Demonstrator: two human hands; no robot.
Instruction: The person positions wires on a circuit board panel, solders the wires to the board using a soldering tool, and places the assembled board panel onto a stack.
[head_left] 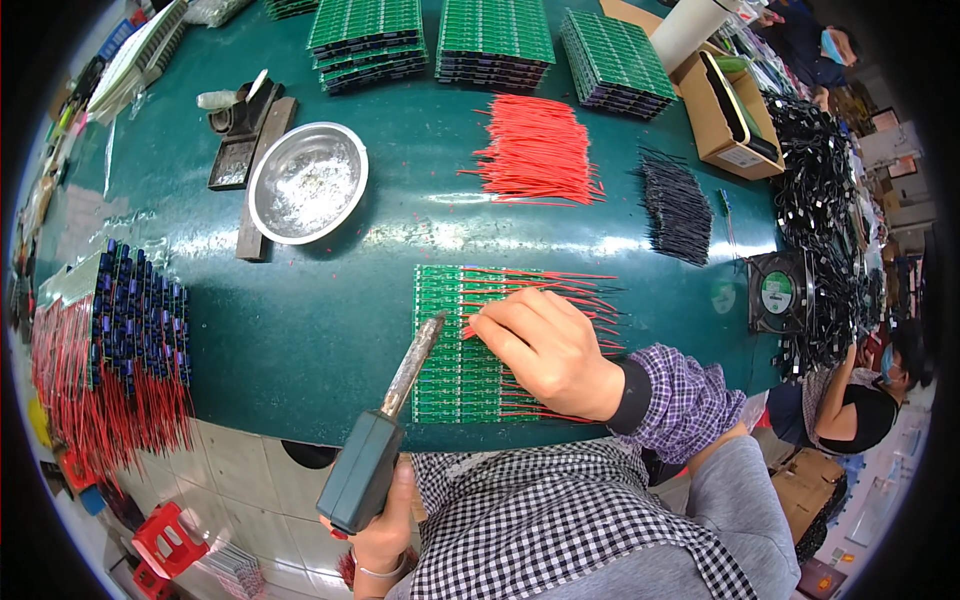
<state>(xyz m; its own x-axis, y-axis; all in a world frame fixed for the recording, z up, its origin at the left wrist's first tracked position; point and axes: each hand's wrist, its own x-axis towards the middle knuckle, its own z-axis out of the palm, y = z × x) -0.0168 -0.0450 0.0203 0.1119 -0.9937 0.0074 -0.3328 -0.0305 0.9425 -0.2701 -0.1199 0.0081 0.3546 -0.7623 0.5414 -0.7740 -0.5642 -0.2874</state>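
A flat, rectangular green circuit panel (pixel 435 390) is laid on the smooth bench (pixel 270 340), under the right hand (pixel 550 355), by whose fingertips a thin red wire (pixel 468 331) is pinched. By the curled left hand (pixel 392 515), a blocky soldering gun (pixel 370 455) is gripped. Beyond the right hand, straight red strands (pixel 535 150) are piled.

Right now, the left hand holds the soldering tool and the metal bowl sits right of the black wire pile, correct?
Not quite: the head view shows the metal bowl left of the black wire pile. The left hand does hold the soldering tool.
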